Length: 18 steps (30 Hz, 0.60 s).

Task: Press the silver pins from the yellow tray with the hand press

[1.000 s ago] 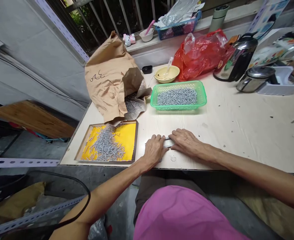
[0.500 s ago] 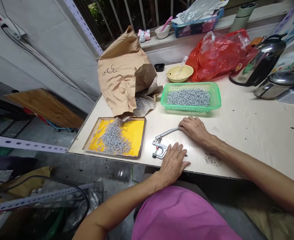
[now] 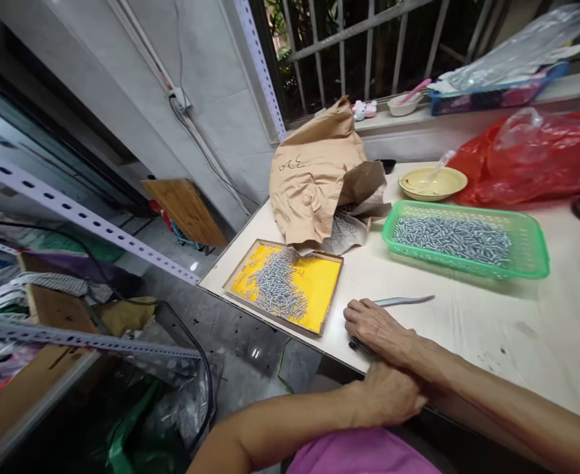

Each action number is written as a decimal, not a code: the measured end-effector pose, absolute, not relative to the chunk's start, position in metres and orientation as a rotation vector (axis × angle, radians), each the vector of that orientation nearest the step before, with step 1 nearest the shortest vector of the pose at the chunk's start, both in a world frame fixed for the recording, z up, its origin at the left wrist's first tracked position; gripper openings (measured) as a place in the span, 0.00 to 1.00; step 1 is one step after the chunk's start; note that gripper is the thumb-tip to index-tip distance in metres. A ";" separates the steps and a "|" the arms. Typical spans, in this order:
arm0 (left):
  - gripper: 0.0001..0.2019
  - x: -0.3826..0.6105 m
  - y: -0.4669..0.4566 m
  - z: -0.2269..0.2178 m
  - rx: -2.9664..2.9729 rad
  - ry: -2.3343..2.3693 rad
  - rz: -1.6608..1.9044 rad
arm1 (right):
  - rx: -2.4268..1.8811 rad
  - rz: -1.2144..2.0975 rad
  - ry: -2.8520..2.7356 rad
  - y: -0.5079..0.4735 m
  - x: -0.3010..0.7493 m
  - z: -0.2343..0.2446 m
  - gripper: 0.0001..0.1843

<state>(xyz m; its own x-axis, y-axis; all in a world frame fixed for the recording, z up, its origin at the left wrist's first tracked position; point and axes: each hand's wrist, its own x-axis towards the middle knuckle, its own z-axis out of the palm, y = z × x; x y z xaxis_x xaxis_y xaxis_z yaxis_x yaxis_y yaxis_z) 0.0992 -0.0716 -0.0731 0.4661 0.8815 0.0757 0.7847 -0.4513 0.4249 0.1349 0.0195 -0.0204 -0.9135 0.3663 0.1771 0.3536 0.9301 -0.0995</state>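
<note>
My right hand (image 3: 376, 327) lies curled over the head of a metal clamp tool at the near edge of the pale table (image 3: 492, 329). Only the tool's thin handle (image 3: 404, 301) shows, pointing right past my fingers. My left hand (image 3: 392, 395) is tucked below the table edge, under my right wrist, with its fingers hidden. To the left of my hands sits a shallow yellow tray (image 3: 322, 289) with a heap of small silver metal pins. A green plastic basket (image 3: 536, 253) holding several more pins stands behind.
A torn brown paper bag (image 3: 314, 178) spills pins at the back left. A yellow bowl (image 3: 432, 184) and a red plastic bag (image 3: 541, 158) lie behind the basket. Perforated metal rails (image 3: 87, 217) and a bin with bags (image 3: 171, 395) crowd the floor at left.
My view swung left. My right hand slid from the tool's handle onto its clamp head at the table edge. My left hand dropped off the tabletop to below the edge.
</note>
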 end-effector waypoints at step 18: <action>0.13 -0.074 -0.014 -0.003 2.137 2.217 0.525 | -1.153 -0.327 -2.158 0.156 0.305 0.009 0.30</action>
<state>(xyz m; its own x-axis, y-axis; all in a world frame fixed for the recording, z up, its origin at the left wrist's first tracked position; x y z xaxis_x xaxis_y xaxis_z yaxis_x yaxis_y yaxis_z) -0.0743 -0.0143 -0.0034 -0.0640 0.9740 0.2175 0.9681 0.0077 0.2505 0.3054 0.1557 0.0087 -0.3928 0.6450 0.6555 0.8102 0.5799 -0.0851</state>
